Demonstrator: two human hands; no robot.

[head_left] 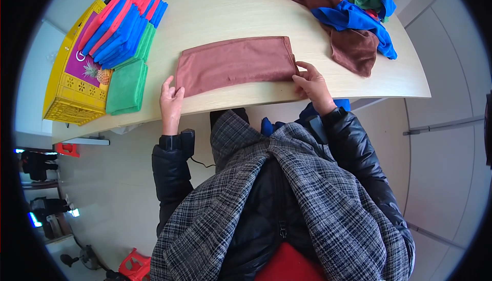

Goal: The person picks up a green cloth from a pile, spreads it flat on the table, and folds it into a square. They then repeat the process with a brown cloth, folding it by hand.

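A brown cloth [233,66], folded into a long flat rectangle, lies near the table's front edge. My left hand [171,101] is at its near left corner, thumb and fingers closed on the edge. At the right end my right hand [313,86] pinches the cloth's edge between thumb and fingers. Folded layers show along that right side. Both hands rest low, close to the tabletop, and the cloth between them lies fairly smooth.
A yellow plastic basket [77,96] stands at the left, beside stacked folded red, blue and green cloths [123,30]. One folded green cloth [126,87] lies nearest me. A loose heap of brown, blue and green cloths [348,14] covers the far right of the table [220,9].
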